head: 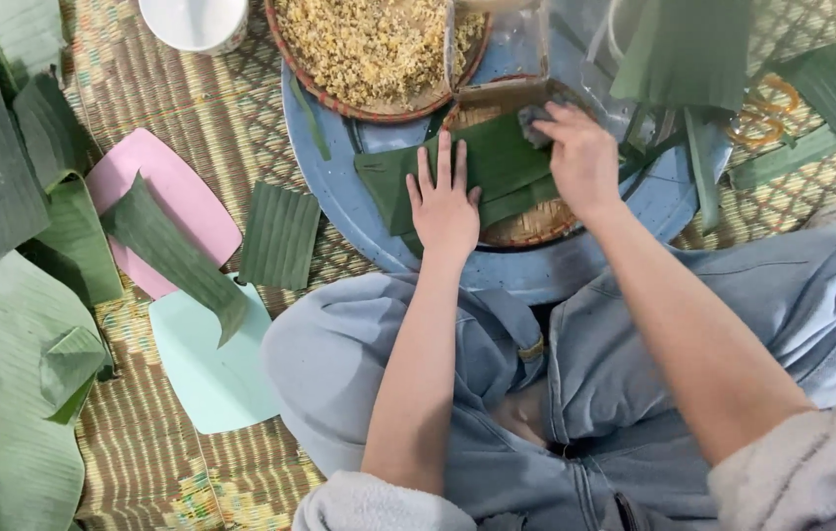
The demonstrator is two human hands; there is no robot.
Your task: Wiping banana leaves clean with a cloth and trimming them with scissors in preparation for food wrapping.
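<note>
Green banana leaf [482,167] lies spread over a small woven tray [526,226] on the blue round table [359,197], pinned flat under the left hand [445,202] with fingers spread, while the right hand [580,157] closes on a grey cloth [534,123] at the leaf's far edge. Wiping looks to be under way, the leaf not yet folded or filled. Beyond both hands sits a basket of yellowish filling [374,44]; more leaves [5,295] and pink and pale green boards [167,197] lie left of the left hand.

A banana leaf [497,167] lies on a woven tray [536,228] on a round table [359,211], behind it a basket of grains [374,44].
</note>
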